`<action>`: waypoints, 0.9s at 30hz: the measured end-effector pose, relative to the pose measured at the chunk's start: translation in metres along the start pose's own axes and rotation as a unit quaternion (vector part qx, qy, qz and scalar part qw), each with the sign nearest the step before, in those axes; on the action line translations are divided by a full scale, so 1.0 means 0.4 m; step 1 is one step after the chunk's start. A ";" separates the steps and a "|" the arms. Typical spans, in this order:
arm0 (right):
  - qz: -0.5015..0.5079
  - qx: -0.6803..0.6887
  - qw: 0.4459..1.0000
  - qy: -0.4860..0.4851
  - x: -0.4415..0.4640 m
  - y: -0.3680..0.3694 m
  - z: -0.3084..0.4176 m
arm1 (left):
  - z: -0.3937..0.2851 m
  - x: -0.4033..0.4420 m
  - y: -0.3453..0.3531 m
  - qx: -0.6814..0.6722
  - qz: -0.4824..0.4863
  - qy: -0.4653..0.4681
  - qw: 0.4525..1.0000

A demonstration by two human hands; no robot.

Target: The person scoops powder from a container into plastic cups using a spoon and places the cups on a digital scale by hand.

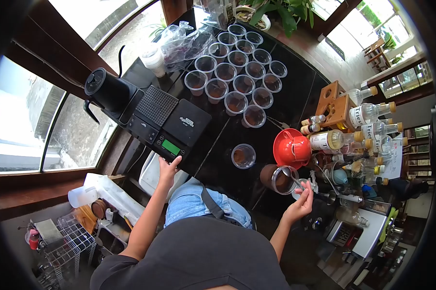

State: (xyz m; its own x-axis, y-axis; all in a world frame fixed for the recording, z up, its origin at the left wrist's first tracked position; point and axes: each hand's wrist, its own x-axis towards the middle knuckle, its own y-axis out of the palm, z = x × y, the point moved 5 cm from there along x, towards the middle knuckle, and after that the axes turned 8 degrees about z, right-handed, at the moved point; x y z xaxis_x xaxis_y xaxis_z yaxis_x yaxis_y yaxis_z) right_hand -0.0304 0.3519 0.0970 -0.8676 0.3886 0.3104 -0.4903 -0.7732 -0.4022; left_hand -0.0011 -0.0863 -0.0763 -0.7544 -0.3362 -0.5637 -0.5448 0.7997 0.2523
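Observation:
My left hand point(167, 172) grips the near edge of a black digital scale point(186, 123), beside its lit green display. In my right hand point(299, 207) is a metal spoon point(294, 178), its bowl end inside the mouth of a clear jar point(271, 180) of brown powder. The jar looks tilted on the black table. A single clear plastic cup point(243, 156) with a little brown powder stands left of the jar. Farther back, several similar cups point(225, 72) are set out in rows, with brown contents at their bottoms.
A black kettle point(108, 92) on its base stands left of the scale. Stacked white cups point(153, 62) and plastic bags point(189, 46) lie behind. Right of the jar are a red cup point(295, 149), labelled bottles point(327, 140) and a wooden holder point(338, 111).

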 end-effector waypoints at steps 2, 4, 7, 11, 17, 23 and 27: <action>-0.003 0.012 1.000 0.014 -0.002 0.002 -0.006 | -0.001 -0.002 0.002 0.000 -0.004 0.004 1.000; 0.002 0.014 1.000 0.023 -0.006 0.006 -0.008 | -0.007 -0.005 0.004 0.002 -0.002 0.004 1.000; 0.009 0.015 0.999 0.028 -0.008 0.009 -0.014 | -0.014 -0.009 0.005 0.003 0.004 0.005 1.000; 0.006 0.013 1.000 0.021 -0.002 0.007 -0.006 | -0.014 -0.009 0.008 -0.008 0.009 0.003 1.000; 0.014 0.023 1.000 -0.001 0.039 0.016 0.009 | -0.021 -0.013 0.019 -0.037 0.013 0.001 0.999; 0.071 0.046 0.996 -0.005 0.080 0.059 0.011 | -0.005 -0.005 0.007 -0.045 0.021 0.001 0.999; 0.094 0.047 0.994 -0.014 0.095 0.081 0.020 | -0.002 -0.018 0.010 -0.054 0.024 0.012 0.998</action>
State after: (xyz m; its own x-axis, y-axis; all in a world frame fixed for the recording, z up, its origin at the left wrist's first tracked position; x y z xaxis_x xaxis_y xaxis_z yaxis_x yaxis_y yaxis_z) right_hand -0.0786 0.3374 0.1027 -0.9394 0.2202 0.2626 -0.3093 -0.8749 -0.3726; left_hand 0.0019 -0.0812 -0.0706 -0.7885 -0.3108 -0.5308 -0.5429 0.7572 0.3631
